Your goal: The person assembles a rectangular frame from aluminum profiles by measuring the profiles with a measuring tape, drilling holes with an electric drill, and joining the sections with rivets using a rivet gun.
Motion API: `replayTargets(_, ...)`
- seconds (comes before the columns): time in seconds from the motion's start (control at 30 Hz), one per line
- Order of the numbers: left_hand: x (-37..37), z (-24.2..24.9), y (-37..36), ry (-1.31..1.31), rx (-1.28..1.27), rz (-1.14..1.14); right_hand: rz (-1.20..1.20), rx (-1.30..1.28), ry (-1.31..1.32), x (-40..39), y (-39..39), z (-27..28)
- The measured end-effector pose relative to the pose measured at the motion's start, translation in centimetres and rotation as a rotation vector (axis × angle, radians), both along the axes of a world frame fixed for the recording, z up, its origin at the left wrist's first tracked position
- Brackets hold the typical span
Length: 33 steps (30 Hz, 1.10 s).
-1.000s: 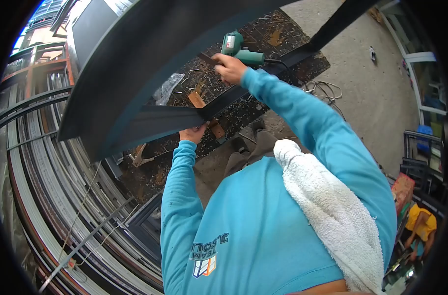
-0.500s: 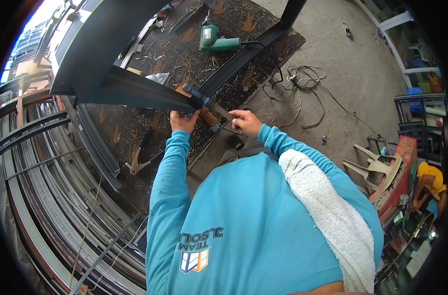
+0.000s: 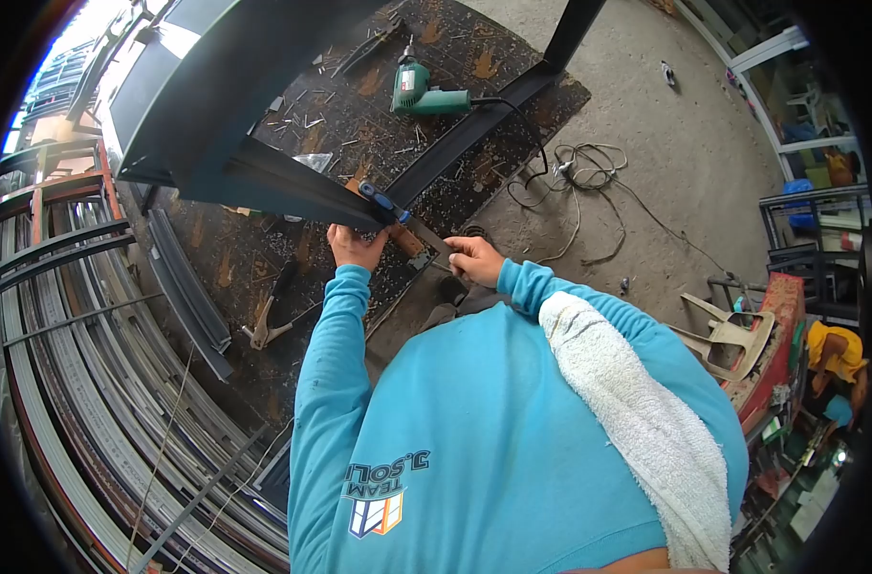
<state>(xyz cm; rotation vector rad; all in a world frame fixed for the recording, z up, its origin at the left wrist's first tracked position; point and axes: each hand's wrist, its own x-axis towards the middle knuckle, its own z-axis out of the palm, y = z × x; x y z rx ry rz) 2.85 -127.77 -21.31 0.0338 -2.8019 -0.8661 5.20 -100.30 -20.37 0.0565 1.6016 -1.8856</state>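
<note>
My right hand (image 3: 476,261) is closed around the metal blade end of a flat-bladed tool with a blue and black handle (image 3: 384,202). The handle points away from me and lies against the end corner of a dark metal frame (image 3: 297,182). My left hand (image 3: 356,247) is closed on the lower edge of that frame, close to the corner; the frame hides some of its fingertips. Beside the left thumb is a reddish-brown block (image 3: 404,241) at the table edge.
A green corded drill (image 3: 426,94) lies on the dark worktable (image 3: 359,105) among metal shavings. Locking pliers (image 3: 267,323) rest at the left. Long metal profiles (image 3: 82,383) are stacked beside the table. A cable (image 3: 589,167) coils on the floor; another person (image 3: 835,359) is far right.
The tool's blue handle has come slightly down and toward me against the frame corner. My right hand has shifted slightly left and down. The left hand keeps its hold, and the whole view has shifted slightly.
</note>
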Motion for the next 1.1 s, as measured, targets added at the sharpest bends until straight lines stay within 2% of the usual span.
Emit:
replayTargets(0.03,-0.1,-0.1,-0.2,0.001,-0.052,-0.020,0.108,0.009,0.017,-0.7,0.1,0.6)
replayTargets(0.07,-0.2,0.0,-0.3,-0.018,-0.054,-0.021,0.095,-0.004,-0.001,-2.3,0.4,1.7)
replayTargets(0.1,-0.1,0.0,-0.1,-0.042,-0.053,-0.023,0.067,0.048,0.022,-4.1,0.7,2.8)
replayTargets(0.13,-0.1,0.3,0.2,-0.067,-0.015,-0.002,-0.031,0.006,0.011,-5.8,0.2,4.7)
replayTargets(0.2,0.0,1.3,0.9,-0.117,0.057,0.043,-0.150,-0.072,0.131,-11.1,-1.8,4.9)
replayTargets(0.27,0.1,1.2,0.8,-0.085,-0.113,-0.018,-0.322,-0.128,0.124,-16.1,-5.4,4.9)
replayTargets(0.33,0.2,1.1,0.7,-0.077,-0.196,-0.044,-0.322,-0.109,0.015,-20.6,-9.1,3.6)
replayTargets(0.37,0.3,1.0,0.8,-0.086,-0.190,-0.039,-0.246,0.104,0.049,-21.9,-10.7,2.9)
replayTargets(0.43,-0.1,1.3,1.0,-0.182,-0.088,0.012,0.247,0.550,0.614,-26.0,-10.8,0.9)
replayTargets(0.5,0.1,1.6,1.3,-0.369,0.116,0.111,0.342,0.832,0.707,-28.3,-8.9,3.7)
replayTargets(0.6,-0.4,2.9,1.9,-0.615,0.080,0.200,0.358,1.034,0.733,-32.3,-5.6,-0.2)
replayTargets(0.63,-0.3,2.6,2.0,-0.462,0.049,0.145,0.369,1.061,0.710,-33.0,-4.8,-1.6)
replayTargets(0.7,-0.3,1.9,1.5,-0.166,-0.024,-0.005,0.364,1.091,0.659,-33.6,-5.0,1.2)
replayTargets(0.77,-0.4,2.3,2.2,-0.025,0.079,0.018,0.336,1.124,0.545,-32.4,-6.1,3.2)
replayTargets(0.8,-0.7,2.4,2.6,0.042,0.132,0.015,0.371,1.119,0.546,-33.2,-6.9,0.7)
replayTargets(0.87,-0.5,0.4,2.0,0.004,0.182,0.044,0.365,1.070,0.503,-33.6,-6.3,0.6)
replayTargets(0.9,0.0,-0.6,1.5,-0.014,0.206,0.069,0.336,1.023,0.467,-33.0,-5.2,3.3)
replayTargets(0.93,0.1,-1.0,0.9,-0.078,0.276,0.054,0.295,0.938,0.468,-32.9,-4.7,2.8)
replayTargets(1.0,-0.5,-0.4,0.7,-0.069,0.244,-0.002,0.222,0.781,0.540,-33.7,-3.3,4.0)
replayTargets(1.1,-0.7,0.6,1.2,-0.063,0.238,0.000,0.202,0.192,0.445,-33.1,1.4,8.2)
